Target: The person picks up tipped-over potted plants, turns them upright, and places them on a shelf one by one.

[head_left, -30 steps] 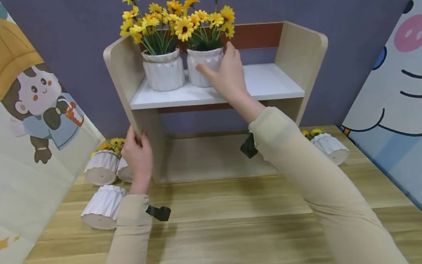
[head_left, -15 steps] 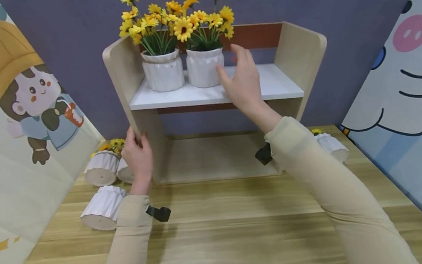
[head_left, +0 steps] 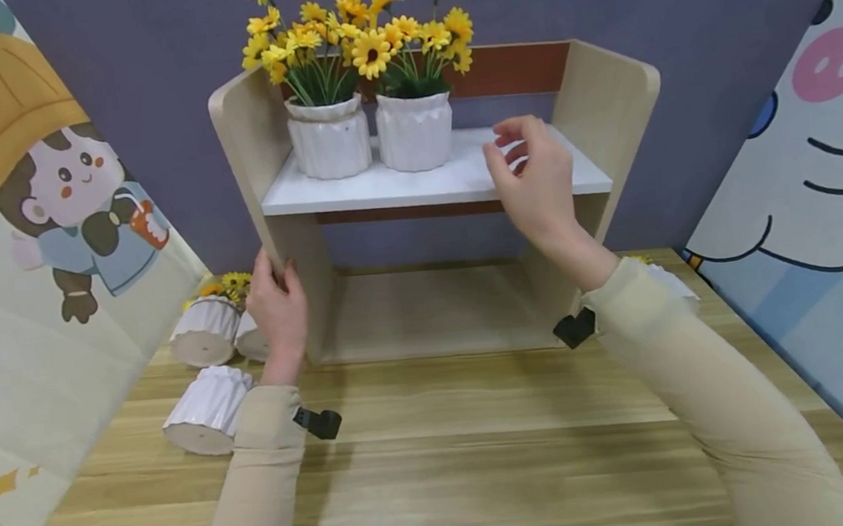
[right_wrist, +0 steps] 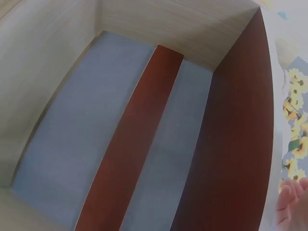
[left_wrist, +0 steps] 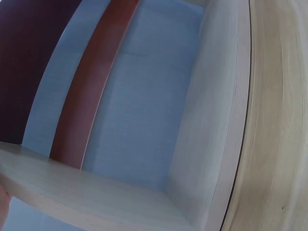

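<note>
- Currently, your left hand grips the front edge of the left side panel of the two-tier wooden shelf, below the white upper board.
- Your right hand holds nothing; its fingers are loosely bent, in front of the right part of that board, and whether they touch it you cannot tell.
- On the upper board, toward its left end, you have two white ribbed flowerpots standing upright side by side, the left flowerpot and the right flowerpot, both with yellow daisies that overlap between them.
- Your right hand is apart from the right flowerpot, to its right.
- Left of the shelf, on the wood-grain table, you have three more white pots lying on their sides: a front pot, a rear pot and a half-hidden pot behind your left hand.
- Beyond your right sleeve, you see part of another white pot.
</note>
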The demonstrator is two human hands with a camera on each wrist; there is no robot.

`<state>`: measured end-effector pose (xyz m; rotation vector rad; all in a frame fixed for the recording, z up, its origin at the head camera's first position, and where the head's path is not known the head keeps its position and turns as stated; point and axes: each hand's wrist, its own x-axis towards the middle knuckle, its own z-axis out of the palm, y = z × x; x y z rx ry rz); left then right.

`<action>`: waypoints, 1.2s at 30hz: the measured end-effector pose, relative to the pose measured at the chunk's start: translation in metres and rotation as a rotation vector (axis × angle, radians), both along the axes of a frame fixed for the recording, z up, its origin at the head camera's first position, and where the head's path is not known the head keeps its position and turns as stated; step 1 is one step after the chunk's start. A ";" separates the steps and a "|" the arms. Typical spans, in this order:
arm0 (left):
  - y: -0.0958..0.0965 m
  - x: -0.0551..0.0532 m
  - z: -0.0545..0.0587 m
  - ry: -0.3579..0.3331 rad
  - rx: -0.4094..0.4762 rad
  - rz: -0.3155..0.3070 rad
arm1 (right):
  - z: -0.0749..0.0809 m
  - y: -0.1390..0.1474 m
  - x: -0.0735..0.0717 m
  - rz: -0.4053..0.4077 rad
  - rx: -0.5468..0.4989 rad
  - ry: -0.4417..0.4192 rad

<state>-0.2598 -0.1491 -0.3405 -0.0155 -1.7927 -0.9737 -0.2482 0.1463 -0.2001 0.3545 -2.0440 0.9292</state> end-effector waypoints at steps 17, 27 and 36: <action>0.000 -0.002 -0.001 0.026 -0.011 0.027 | -0.020 0.045 0.034 -0.003 0.081 0.188; 0.000 0.000 -0.001 0.001 -0.011 0.004 | -0.036 0.090 0.039 -0.067 0.078 0.211; -0.001 -0.001 -0.001 0.006 -0.019 -0.009 | -0.057 0.125 0.038 -0.141 0.067 0.141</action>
